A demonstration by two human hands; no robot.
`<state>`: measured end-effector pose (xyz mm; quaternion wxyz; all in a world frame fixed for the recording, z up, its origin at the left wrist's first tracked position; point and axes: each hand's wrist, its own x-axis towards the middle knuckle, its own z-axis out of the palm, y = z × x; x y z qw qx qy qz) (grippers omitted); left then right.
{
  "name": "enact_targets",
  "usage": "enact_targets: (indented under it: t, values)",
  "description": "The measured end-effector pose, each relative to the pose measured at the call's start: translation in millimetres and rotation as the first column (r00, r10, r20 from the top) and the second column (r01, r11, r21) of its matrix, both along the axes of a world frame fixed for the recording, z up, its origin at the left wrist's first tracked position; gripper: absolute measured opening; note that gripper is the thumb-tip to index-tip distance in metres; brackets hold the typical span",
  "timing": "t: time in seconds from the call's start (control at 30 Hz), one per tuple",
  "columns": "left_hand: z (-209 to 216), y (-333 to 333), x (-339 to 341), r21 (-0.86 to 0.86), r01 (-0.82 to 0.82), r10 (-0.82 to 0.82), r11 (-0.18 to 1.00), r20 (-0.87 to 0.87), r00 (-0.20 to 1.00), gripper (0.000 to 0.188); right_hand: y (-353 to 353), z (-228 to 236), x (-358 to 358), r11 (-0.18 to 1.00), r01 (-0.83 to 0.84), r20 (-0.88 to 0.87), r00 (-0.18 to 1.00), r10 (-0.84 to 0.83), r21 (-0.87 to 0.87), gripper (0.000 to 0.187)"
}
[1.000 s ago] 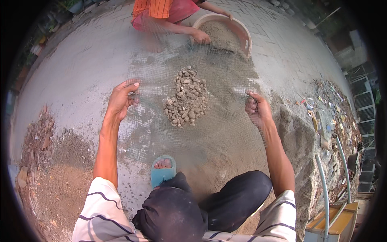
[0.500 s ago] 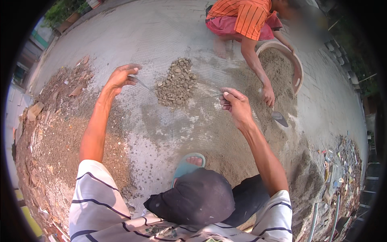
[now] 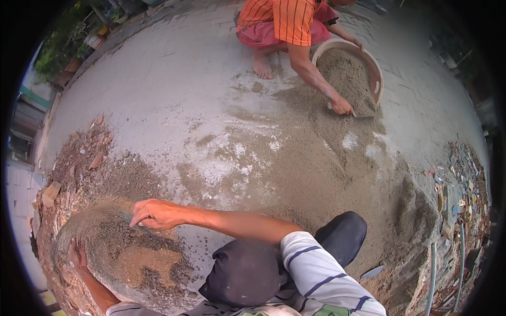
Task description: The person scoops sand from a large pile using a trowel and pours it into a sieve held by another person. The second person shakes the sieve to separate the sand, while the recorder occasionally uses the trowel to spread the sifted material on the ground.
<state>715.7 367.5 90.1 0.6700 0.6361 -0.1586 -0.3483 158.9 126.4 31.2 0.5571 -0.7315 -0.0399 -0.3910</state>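
A wire mesh sieve sheet [image 3: 105, 224] is bunched and bowed over the rubble on my left. My right hand [image 3: 158, 214] reaches across my body, its fingers closed on the mesh's near-right edge. Lower at the far left, my left hand [image 3: 79, 254] shows through the mesh, gripping it; the wires partly veil its fingers. Beneath and beside the sheet lies coarse gravel and brownish grit [image 3: 153, 263].
A co-worker in an orange striped shirt [image 3: 292, 23] squats ahead, holding a trowel [image 3: 363, 116] at a tilted tub [image 3: 380, 79] of sand. Sifted sand [image 3: 316, 163] spreads before me. Broken bricks [image 3: 51, 194] lie left; debris and pipes [image 3: 433, 274] lie right.
The mesh has been lifted off the paving and swung to my left with both hands. The stone heap on it is gone from the middle. The co-worker's trowel has moved toward the tub.
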Motion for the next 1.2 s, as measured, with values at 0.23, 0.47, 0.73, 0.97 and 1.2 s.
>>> enact_targets:
  t: [0.23, 0.47, 0.73, 0.97, 1.2]
  values:
    - [28, -19, -85, -0.366, 0.131, -0.13, 0.921, 0.029, 0.991, 0.033, -1, 25, -32, 0.996, 0.024, -0.238, 0.971, -0.004, 0.081, 0.031]
    - [15, -27, -136, -0.277, 0.03, -0.043, 0.961, -0.042, 0.998, 0.019, 4, 19, -57, 0.921, 0.282, -0.24, 0.946, -0.22, 0.267, 0.031]
    - [37, -145, -220, -0.215, 0.204, -0.191, 0.955, 0.079, 0.978, 0.022, -31, 21, -127, 0.792, 0.413, -0.207, 0.911, -0.357, 0.449, 0.031]
    - [43, -234, -319, 0.016, 0.202, -0.198, 0.979, 0.3, 0.933, 0.033, -16, 40, -244, 0.763, 0.63, -0.422, 0.737, -0.528, 0.146, 0.036]
    - [88, -258, -342, -0.009, 0.498, -0.444, 0.867, 0.441, 0.78, 0.035, 92, 82, -418, 0.446, 0.843, -0.531, 0.24, -0.812, -0.301, 0.042]
